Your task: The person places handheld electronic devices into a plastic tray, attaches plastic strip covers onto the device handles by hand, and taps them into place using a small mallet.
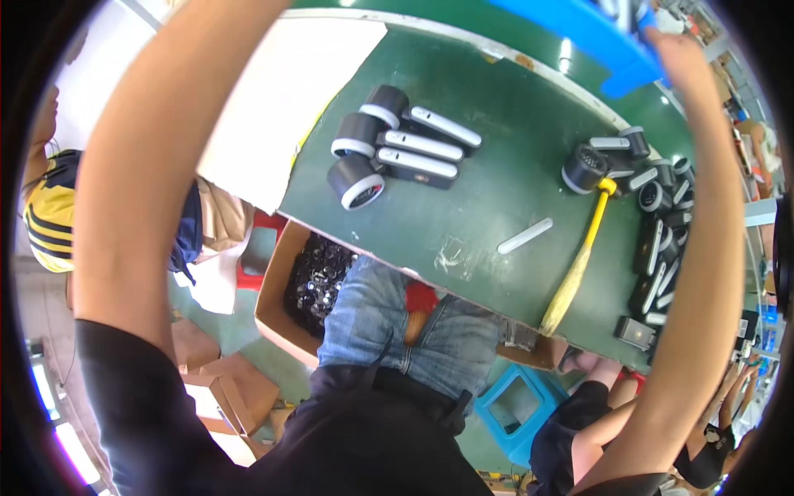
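Observation:
Both my arms are raised overhead. My left forearm runs up out of the top edge, so my left hand is out of view. At the top right my right hand (672, 51) grips the edge of a blue plastic bin (579, 31) held above the green table (496, 190). Below on the table, three black devices with white strips and round heads (395, 149) lie side by side. A heap of several similar devices (657, 223) lies at the right. A yellow-handled mallet (579, 269) rests beside that heap, and a loose white strip (525, 236) lies near it.
A white sheet (289, 91) covers the table's left end. Under the table stand a cardboard box of black parts (314, 285) and a blue stool (514, 405). A person in a yellow striped shirt (48, 217) is at the left, and another person (591, 426) at the lower right.

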The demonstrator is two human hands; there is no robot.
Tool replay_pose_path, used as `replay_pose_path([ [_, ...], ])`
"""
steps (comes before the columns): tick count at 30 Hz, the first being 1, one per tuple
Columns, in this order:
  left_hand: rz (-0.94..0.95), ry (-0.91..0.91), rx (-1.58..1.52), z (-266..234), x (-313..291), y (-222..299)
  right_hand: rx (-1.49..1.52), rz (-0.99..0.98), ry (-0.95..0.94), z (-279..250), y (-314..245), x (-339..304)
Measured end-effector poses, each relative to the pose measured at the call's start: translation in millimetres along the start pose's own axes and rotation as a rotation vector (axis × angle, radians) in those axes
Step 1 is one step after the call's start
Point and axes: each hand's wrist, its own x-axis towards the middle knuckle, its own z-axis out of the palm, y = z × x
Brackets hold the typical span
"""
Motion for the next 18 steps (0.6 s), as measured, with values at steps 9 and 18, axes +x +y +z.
replay_pose_path([
  [9, 0.003, 0.108, 0.193, 25, -78, -131, -0.097, 0.176, -0.064, 115, -76, -126],
  [18, -0.237, -0.081, -0.090, 8, -99, -165, -0.113, 0.165, -0.051, 120, -89, -159],
])
